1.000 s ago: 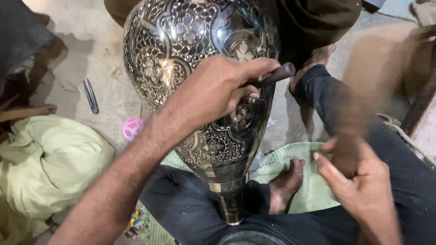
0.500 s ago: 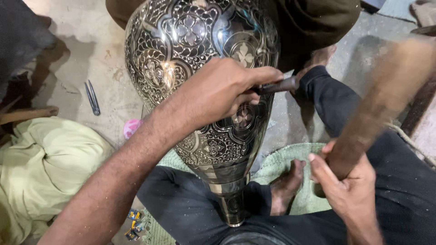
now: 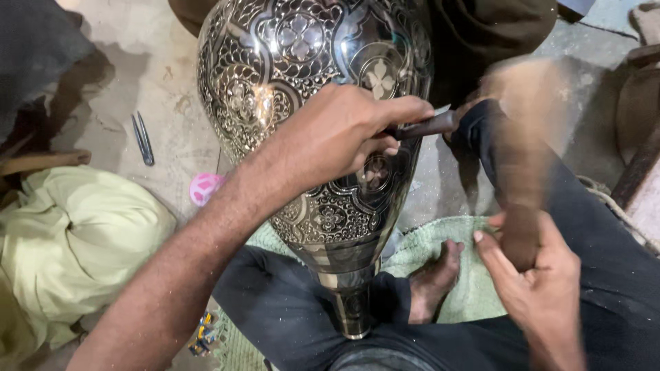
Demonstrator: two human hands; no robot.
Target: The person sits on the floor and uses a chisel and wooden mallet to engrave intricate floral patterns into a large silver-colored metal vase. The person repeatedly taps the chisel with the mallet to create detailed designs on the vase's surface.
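A large engraved metal vase [image 3: 302, 75], dark with bright floral patterns, lies tilted across my lap with its narrow neck toward me. My left hand [image 3: 344, 134] is closed around a dark chisel [image 3: 426, 126] and holds it against the vase's right side. My right hand [image 3: 536, 275] grips a wooden mallet [image 3: 519, 144], which is blurred by motion just right of the chisel's end. My bare foot [image 3: 433, 278] rests on a green cloth [image 3: 440, 254] beside the vase's neck.
On the concrete floor at the left lie a small metal tool [image 3: 142, 137], a pink round object [image 3: 205, 187] and a pale green cloth bundle [image 3: 69, 240]. Another person's dark clothing [image 3: 495, 34] fills the top right behind the vase.
The mallet has swung down and left toward the chisel's end, turning from slanted to nearly upright. My left hand and the chisel stay on the vase in the same place.
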